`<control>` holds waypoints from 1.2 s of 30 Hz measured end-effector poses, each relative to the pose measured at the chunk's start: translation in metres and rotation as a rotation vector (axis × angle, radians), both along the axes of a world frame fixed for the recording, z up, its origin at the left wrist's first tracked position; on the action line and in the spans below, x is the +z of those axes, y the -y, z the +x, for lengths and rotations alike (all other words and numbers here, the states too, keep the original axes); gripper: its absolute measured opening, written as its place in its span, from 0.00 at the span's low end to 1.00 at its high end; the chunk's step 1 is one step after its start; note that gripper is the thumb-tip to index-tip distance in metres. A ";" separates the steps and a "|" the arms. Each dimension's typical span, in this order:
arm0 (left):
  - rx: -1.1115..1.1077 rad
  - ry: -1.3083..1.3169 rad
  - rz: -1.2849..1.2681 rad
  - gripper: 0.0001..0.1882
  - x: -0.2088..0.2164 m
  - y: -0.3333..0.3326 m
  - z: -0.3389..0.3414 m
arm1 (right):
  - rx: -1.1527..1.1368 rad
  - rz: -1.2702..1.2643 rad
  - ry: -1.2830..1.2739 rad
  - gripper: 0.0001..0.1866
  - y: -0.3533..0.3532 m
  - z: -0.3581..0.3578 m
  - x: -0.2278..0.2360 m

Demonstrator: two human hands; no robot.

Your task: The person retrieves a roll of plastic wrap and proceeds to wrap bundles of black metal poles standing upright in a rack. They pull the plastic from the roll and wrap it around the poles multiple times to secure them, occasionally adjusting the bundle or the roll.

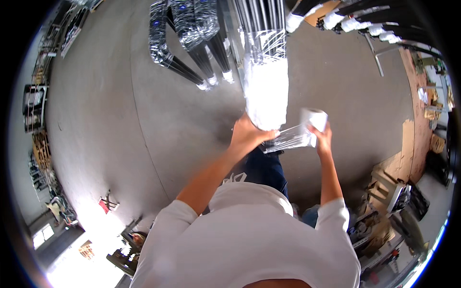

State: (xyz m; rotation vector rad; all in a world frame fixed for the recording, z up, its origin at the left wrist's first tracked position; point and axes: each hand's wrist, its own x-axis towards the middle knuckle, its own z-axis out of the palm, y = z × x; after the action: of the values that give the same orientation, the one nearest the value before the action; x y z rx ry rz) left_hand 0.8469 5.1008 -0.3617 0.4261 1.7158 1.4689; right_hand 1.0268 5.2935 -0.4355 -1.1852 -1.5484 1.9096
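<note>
The left hand (248, 134) clasps the bundle's (266, 91) near end, thumb by the film (292, 138); the right hand (324, 138) grips the roll (314, 117) just beside it. Steady tension and overlapping turns should keep the film smooth.

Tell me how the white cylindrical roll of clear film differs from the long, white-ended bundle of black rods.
The white film roll is much shorter than the black rod bundle. The right hand grips the roll; the left hand is at the bundle's near end. Both show clear film.
</note>
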 end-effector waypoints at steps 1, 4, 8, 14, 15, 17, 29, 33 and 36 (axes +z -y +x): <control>-0.005 -0.027 0.031 0.34 0.004 0.002 0.010 | 0.084 -0.032 0.015 0.29 0.000 -0.013 -0.032; -0.049 -0.060 0.021 0.33 0.017 0.004 0.015 | 0.424 -0.405 -0.279 0.15 0.056 -0.069 -0.094; -0.104 -0.054 0.011 0.31 0.029 0.021 -0.001 | 0.668 -0.803 -0.420 0.16 0.149 -0.107 -0.064; -0.183 -0.726 -0.417 0.37 0.044 0.082 -0.012 | 0.701 -0.944 -0.457 0.18 0.173 -0.115 -0.030; 0.010 -0.679 -0.414 0.39 0.039 0.103 0.000 | 0.708 -0.953 -0.446 0.18 0.174 -0.114 -0.030; 0.266 -0.522 -0.427 0.40 0.013 0.144 0.028 | 0.725 -0.980 -0.433 0.19 0.170 -0.110 -0.028; 0.255 0.374 0.219 0.38 -0.013 0.131 0.032 | 0.870 -1.285 -0.321 0.23 0.158 -0.089 -0.027; 0.305 0.373 0.134 0.40 -0.022 0.150 0.051 | 0.911 -1.689 -0.339 0.25 0.168 -0.088 -0.042; 0.299 0.312 0.079 0.42 -0.022 0.163 0.070 | 0.858 -1.674 -0.387 0.26 0.174 -0.085 -0.045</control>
State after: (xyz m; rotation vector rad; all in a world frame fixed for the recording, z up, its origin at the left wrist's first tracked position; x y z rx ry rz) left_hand 0.9174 4.9376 -0.3832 -0.0250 1.5194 1.7172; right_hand 0.9421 5.1193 -0.4805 -0.3019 0.1998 3.8294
